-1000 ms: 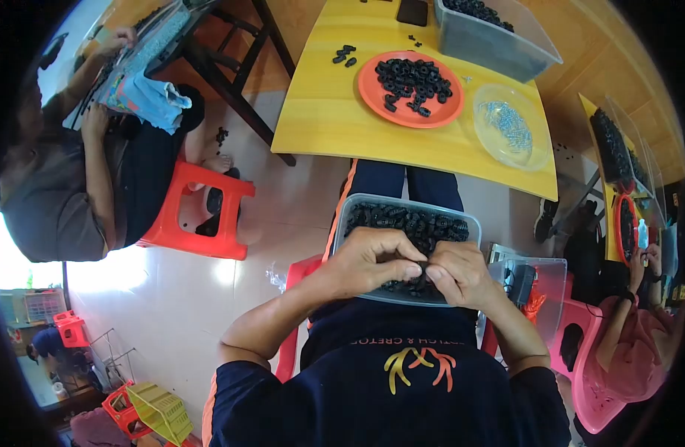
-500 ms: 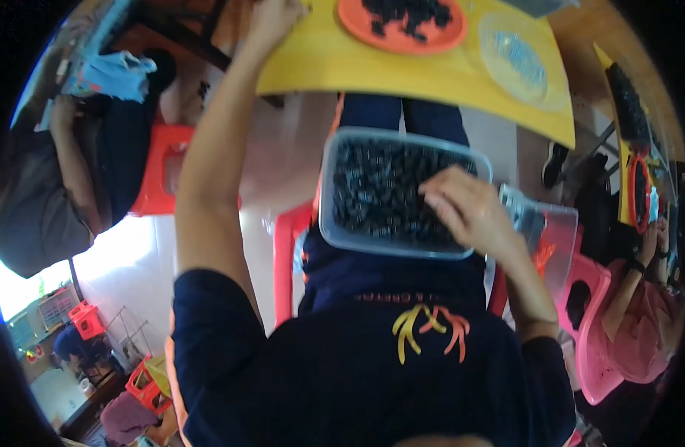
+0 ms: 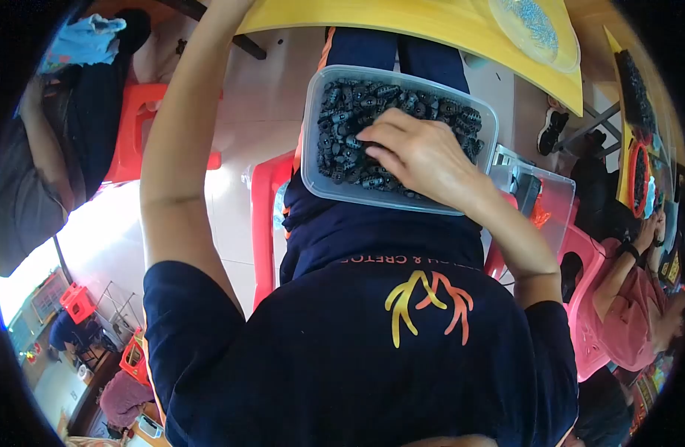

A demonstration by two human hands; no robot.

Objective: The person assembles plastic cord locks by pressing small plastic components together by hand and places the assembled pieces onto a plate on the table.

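Note:
On my lap sits a clear plastic tub (image 3: 474, 195) filled with small black ribbed pieces (image 3: 348, 160). My right hand (image 3: 417, 153) is inside it, fingers curled and thumb close to them, tips down among the pieces. What lies between the fingertips is hidden. My left forearm (image 3: 180, 141) stretches up to the yellow table (image 3: 402, 18), and its hand is cut off by the top of the view.
On the table is a shallow clear dish (image 3: 532, 33) of small bluish-clear bits. A clear bin (image 3: 555, 201) stands right of my lap. Another person (image 3: 52, 164) sits at left, and one in pink (image 3: 625, 313) at right. Red stools (image 3: 138, 134) stand nearby.
The view has tipped downward, so the orange plate and my left hand have left the frame. My right hand has moved left, further over the middle of the tub.

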